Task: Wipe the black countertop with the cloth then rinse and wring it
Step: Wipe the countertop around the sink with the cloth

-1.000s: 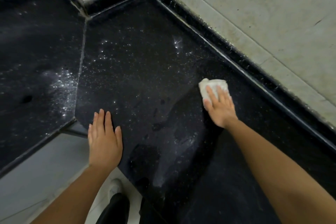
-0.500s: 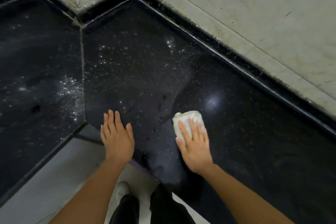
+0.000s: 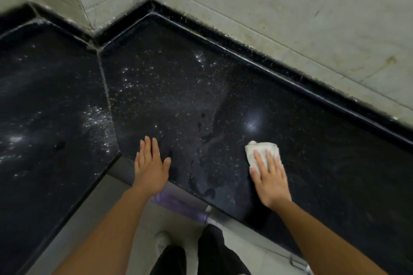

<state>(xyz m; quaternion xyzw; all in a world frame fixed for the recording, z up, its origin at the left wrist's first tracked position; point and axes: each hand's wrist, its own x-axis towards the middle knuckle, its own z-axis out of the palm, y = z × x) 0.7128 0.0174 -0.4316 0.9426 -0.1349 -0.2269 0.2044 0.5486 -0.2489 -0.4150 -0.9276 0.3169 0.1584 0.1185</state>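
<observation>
Wiping down the black countertop (image 3: 223, 87)
Right hand (image 3: 269, 177) flat, pressing cloth (image 3: 260, 148); left hand (image 3: 150, 166) flat on the edge, gripping nothing.

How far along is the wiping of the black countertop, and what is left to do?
Done: the countertop right of the cloth looks dark, nearly speck-free. In hand: the right hand presses the cloth flat on the surface; the left hand rests flat near the front edge. Left: white specks dot the middle and left slab; rinsing and wringing are not yet done.
</observation>
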